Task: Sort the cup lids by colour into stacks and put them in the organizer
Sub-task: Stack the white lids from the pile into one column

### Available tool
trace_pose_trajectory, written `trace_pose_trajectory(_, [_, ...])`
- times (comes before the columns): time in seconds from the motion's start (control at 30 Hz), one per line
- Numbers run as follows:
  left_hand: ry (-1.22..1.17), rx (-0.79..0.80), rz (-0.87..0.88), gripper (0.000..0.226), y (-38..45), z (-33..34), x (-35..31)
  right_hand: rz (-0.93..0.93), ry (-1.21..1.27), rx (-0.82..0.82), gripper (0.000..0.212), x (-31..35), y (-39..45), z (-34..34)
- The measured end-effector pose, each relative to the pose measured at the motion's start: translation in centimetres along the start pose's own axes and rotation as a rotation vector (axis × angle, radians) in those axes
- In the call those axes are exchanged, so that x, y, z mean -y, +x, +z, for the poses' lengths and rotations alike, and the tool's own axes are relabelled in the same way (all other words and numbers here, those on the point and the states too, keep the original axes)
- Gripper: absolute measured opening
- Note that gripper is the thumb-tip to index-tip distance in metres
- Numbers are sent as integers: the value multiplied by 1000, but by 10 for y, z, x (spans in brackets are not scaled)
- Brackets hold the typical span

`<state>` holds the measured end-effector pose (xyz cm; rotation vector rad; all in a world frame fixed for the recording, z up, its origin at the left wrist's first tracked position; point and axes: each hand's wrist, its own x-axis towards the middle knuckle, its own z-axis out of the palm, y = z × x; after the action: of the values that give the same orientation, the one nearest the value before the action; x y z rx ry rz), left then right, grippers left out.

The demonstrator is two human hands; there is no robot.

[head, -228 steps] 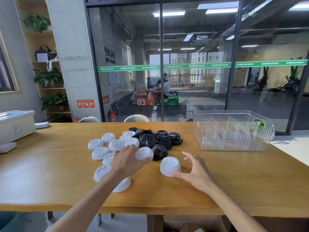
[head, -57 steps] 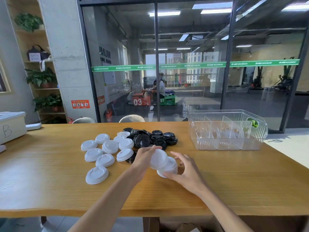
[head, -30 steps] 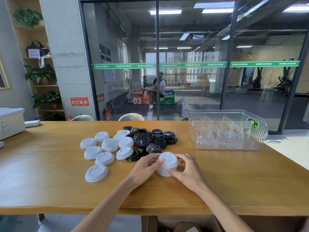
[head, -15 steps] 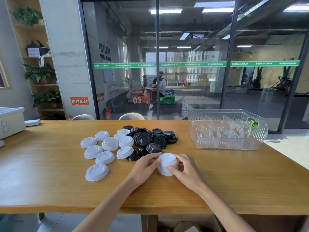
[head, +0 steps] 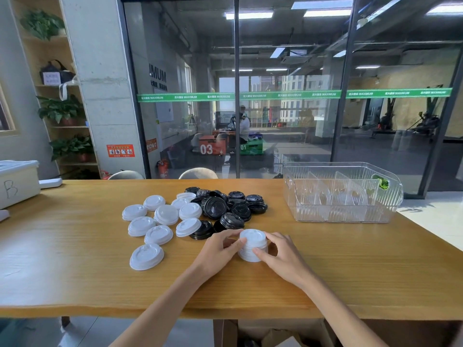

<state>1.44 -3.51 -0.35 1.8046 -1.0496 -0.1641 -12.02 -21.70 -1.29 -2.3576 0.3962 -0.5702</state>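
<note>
Both hands cup white lid stack on table: left hand and right hand half-closed, fingertips squaring sides. Loose white lids left, black lids behind. Organizer far right, empty.

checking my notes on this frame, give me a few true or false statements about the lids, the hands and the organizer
1. Both the left hand and right hand grip the white stack. True.
2. The clear organizer already holds black lids. False: no lids in it.
3. The black lids lie in a loose pile. True.
4. All white lids are stacked. False: loose white lids lie on the table.
</note>
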Motion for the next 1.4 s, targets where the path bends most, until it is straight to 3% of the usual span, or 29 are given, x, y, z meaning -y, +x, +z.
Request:
trace_pose_trajectory(0.33, [-23,-59,-30,37,4,2,3,82,-11,50,64,5,0,0])
trace_pose_trajectory(0.77, [55,-75,-21,39,1,5,-2,1,-125,46,58,7,-3,-3])
trace_pose_trajectory(1.4, [4,-62,-61,36,-3,1,-2,57,185,-4,57,3,-6,-9])
